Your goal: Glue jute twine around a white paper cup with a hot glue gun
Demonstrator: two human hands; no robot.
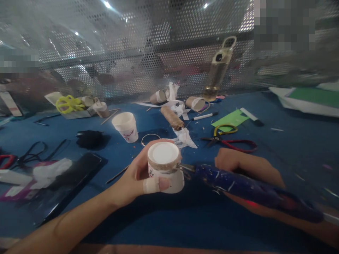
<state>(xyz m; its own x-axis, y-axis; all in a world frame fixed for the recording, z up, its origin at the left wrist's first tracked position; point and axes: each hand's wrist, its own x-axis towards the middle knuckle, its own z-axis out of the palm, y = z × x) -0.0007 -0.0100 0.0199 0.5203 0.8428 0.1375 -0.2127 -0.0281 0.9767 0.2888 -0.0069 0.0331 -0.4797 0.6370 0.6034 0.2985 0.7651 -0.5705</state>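
My left hand [141, 176] is wrapped round an upside-down paper cup [171, 180], its thumb across the near side. Brown twine [165, 166] circles the cup just below its white base. In my right hand [246, 164] is a blue glue gun [238, 187] whose metal nozzle meets the twine band on the right. A small red light glows at its lower side. Beyond the cup lies a roll of twine [172, 118], with a loose strand and crumpled white paper near it. To the left stands a stack of white paper cups [125, 127].
Red-and-yellow handled scissors [229, 137] and green paper [230, 119] lie at right. A bottle [218, 72] stands against the perforated metal screen [148, 53]. Twine-wrapped cups [196, 104] rest at the back. A black pouch [90, 139] and dark plastic packet [76, 183] are on the left.
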